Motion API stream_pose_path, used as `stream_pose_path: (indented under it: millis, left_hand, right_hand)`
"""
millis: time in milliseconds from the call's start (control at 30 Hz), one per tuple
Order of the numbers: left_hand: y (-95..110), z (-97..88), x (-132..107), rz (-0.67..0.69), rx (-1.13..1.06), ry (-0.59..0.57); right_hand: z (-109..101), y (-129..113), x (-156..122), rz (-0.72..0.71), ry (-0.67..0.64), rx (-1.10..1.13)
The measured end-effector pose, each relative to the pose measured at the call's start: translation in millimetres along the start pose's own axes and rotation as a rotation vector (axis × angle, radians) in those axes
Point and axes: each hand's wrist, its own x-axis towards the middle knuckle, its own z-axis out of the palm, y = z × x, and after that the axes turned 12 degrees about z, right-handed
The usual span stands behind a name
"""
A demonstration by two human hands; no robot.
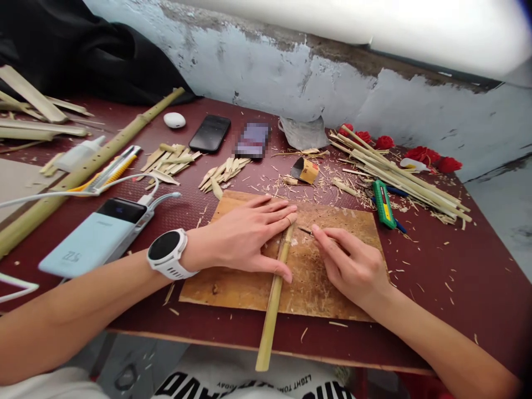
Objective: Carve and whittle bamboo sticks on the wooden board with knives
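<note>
A narrow bamboo strip (272,310) lies lengthwise on a worn wooden board (332,293), its near end sticking out past the table's edge. My left hand (249,235), with a white watch at the wrist, lies flat across the strip's upper part. Its fingers are stretched out and the thumb rests over the strip, hiding some of it. Just right of the strip, my right hand (353,263) pinches a small, thin, dark blade (306,230) whose tip points left towards the strip. Most of the blade is hidden by the fingers.
Behind the board lie bamboo slivers (224,172), two phones (210,133) and a sandpaper piece (305,170). To the right are a green-and-yellow cutter (383,204) and a bundle of sticks (399,172). A power bank (95,235) and a long bamboo pole (112,147) occupy the left.
</note>
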Motion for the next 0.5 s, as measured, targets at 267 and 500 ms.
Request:
stream_pose_path:
  millis: [267,500]
  left_hand:
    - [0,-10.9,-2,0.049,0.096,0.02]
    - [2,-10.8,-1,0.037,0.135,0.088]
  right_hand:
    - [4,4,3,0.154,0.093,-0.015]
    - [1,4,1,0.236,0.083,0.028]
